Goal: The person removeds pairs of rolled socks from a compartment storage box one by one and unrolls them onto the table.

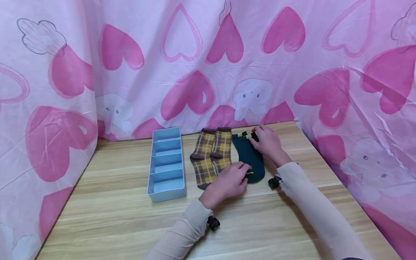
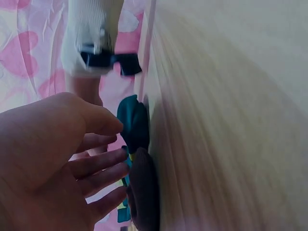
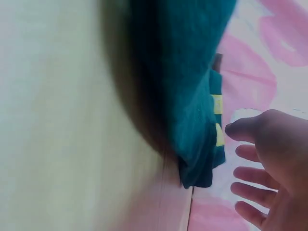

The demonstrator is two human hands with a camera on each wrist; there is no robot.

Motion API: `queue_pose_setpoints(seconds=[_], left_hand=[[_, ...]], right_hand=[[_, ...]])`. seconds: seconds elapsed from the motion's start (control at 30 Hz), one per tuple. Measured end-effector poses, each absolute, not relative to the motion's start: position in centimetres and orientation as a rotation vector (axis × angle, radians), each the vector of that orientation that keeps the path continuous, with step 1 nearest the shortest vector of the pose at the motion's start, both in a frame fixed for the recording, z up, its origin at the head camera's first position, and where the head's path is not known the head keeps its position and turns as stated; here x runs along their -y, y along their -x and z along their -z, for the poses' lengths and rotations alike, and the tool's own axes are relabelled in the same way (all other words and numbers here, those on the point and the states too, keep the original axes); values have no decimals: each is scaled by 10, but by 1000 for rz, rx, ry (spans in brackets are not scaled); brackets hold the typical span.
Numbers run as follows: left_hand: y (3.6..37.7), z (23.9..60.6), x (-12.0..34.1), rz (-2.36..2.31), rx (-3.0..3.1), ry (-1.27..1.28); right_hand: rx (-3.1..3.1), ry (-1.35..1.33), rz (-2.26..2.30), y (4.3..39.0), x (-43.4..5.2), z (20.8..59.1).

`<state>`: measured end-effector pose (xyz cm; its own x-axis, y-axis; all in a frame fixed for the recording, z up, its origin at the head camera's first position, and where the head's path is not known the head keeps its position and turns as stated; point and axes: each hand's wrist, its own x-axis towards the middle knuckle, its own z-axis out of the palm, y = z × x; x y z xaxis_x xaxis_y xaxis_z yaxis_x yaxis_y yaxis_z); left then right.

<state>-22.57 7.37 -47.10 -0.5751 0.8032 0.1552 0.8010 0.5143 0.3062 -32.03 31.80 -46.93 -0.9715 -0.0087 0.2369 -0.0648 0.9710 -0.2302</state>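
Note:
A pair of dark green ankle socks (image 1: 251,156) with yellow marks at the cuffs lies on the table. My right hand (image 1: 269,141) is over the cuff end at the back, and in the right wrist view its thumb and fingers are spread beside the yellow-marked cuffs (image 3: 218,134). At the near end, my left hand (image 1: 228,180) is over the toe part, which it partly hides. Loosely extended fingers of that hand show close to the green sock (image 2: 134,124) in the left wrist view. Left of the green pair lie two brown and yellow plaid socks (image 1: 205,146), side by side.
A light blue organizer box (image 1: 167,197) with several compartments in a row stands left of the socks. The wooden table (image 1: 107,213) meets a pink heart-patterned cloth (image 1: 188,94) at the back and on both sides. Each wrist wears a black strap mount.

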Motion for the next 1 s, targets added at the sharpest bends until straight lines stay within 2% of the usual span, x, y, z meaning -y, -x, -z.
queue_pose_setpoints(seconds=[0.4, 0.77, 1.0], left_hand=[[235, 483, -72, -411, -2864, -1367], [235, 484, -73, -429, -2849, -1312], [235, 484, -74, -435, -2846, -1271]], right_hand=[[2998, -282, -583, 271, -329, 474], [3086, -225, -606, 258, -343, 477], [2988, -405, -560, 253, -348, 479]])
